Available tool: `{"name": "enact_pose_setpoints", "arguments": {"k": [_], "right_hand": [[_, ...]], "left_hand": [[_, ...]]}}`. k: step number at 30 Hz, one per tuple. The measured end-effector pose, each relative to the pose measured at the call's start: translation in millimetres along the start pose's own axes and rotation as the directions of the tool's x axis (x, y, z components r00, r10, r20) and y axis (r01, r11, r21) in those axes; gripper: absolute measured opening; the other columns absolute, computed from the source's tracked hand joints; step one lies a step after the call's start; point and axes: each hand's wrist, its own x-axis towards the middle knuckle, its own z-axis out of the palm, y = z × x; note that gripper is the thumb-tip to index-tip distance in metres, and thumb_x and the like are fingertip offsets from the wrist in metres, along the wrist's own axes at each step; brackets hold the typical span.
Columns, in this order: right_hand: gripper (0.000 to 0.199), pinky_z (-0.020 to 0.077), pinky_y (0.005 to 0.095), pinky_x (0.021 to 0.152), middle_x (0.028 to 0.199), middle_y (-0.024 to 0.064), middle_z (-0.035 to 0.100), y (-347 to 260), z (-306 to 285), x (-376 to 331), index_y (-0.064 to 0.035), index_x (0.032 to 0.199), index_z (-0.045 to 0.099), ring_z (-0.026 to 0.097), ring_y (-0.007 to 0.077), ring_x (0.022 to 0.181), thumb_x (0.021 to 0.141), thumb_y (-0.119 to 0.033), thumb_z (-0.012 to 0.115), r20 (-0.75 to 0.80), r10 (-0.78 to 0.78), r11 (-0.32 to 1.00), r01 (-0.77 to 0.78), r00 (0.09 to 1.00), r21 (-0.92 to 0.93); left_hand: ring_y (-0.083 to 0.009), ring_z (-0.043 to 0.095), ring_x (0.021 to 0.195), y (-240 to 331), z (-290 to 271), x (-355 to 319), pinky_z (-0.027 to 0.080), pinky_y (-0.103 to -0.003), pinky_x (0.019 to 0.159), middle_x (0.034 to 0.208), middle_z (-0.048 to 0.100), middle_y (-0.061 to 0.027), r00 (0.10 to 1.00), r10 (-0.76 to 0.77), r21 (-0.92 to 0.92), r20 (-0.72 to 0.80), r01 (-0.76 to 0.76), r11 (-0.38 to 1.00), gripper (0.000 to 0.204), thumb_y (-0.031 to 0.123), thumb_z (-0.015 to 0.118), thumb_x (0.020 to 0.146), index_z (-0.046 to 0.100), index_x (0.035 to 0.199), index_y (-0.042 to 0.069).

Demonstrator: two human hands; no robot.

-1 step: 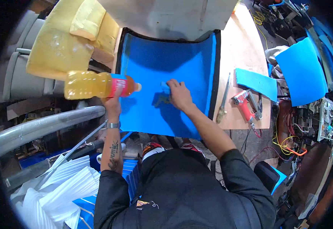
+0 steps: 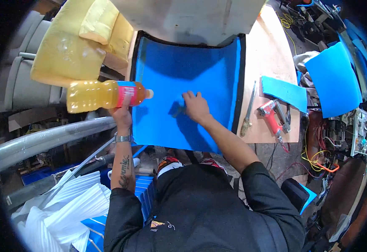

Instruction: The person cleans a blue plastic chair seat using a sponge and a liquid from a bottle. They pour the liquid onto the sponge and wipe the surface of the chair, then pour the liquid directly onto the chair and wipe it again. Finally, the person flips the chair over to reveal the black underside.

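My left hand (image 2: 121, 112) is wrapped around a clear plastic bottle (image 2: 93, 96) of yellow liquid with a red label. The bottle lies sideways in the air, its pale neck end pointing right over the edge of a blue foam sheet (image 2: 166, 63). That sheet covers a curved panel with a black border. Over the middle of the sheet, my right hand (image 2: 197, 107) has bent fingers closed on a small blue foam scrap, mostly hidden by the hand. A dark shadow falls on the sheet just left of it.
On the wooden board at right lie a red air stapler (image 2: 271, 119), a long thin tool (image 2: 249, 111) and a blue foam strip (image 2: 282, 92). Yellow foam cushions (image 2: 61, 54) stand at upper left. Below them runs a plastic-wrapped tube (image 2: 57, 136); white foam wrap (image 2: 70, 210) is heaped lower left.
The bottle in my left hand has shifted slightly left and toward me. My right hand has moved slightly toward me, and the blue foam scrap shows less.
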Motion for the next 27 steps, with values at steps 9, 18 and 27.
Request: {"name": "enact_pose_setpoints", "arguments": {"k": [9,18,27], "right_hand": [[0.036,0.0493,0.0440,0.071,0.092,0.0240,0.063,-12.2,-42.3,-40.1,-0.0022,0.104,0.058,0.062,0.0354,0.084,0.076,-0.024,0.062,0.555,0.427,0.847,-0.531,0.714,0.033],[0.043,0.0538,0.0314,0.064,0.106,0.0094,0.060,-38.0,-63.0,-51.0,-0.0027,0.120,0.048,0.061,0.0185,0.088,0.081,-0.016,0.063,0.040,0.861,0.167,-0.355,0.507,0.920],[0.037,0.0507,0.0368,0.075,0.102,0.0104,0.059,-98.1,-1.1,86.9,-0.0011,0.112,0.050,0.060,0.0211,0.089,0.082,-0.018,0.064,0.139,0.654,0.020,-0.200,0.744,0.980]], "left_hand": [[-0.0149,0.058,0.094,21.1,-46.0,49.8,0.047,-0.032,0.086,0.106,0.058,-0.0056,0.994,0.106,-0.349,-0.005,-0.101,0.932,0.042,0.003,0.069,0.078,0.049,0.115,0.004],[-0.0173,0.056,0.097,-18.3,-48.0,154.8,0.043,-0.032,0.089,0.108,0.057,-0.0057,0.963,0.218,-0.288,0.161,-0.165,0.943,0.046,0.011,0.076,0.072,0.053,0.111,0.003],[-0.0164,0.055,0.100,-12.1,-2.1,203.8,0.044,-0.032,0.089,0.112,0.055,-0.0063,0.981,0.102,-0.442,0.164,-0.019,0.897,0.046,0.014,0.068,0.081,0.046,0.120,0.003]]}}
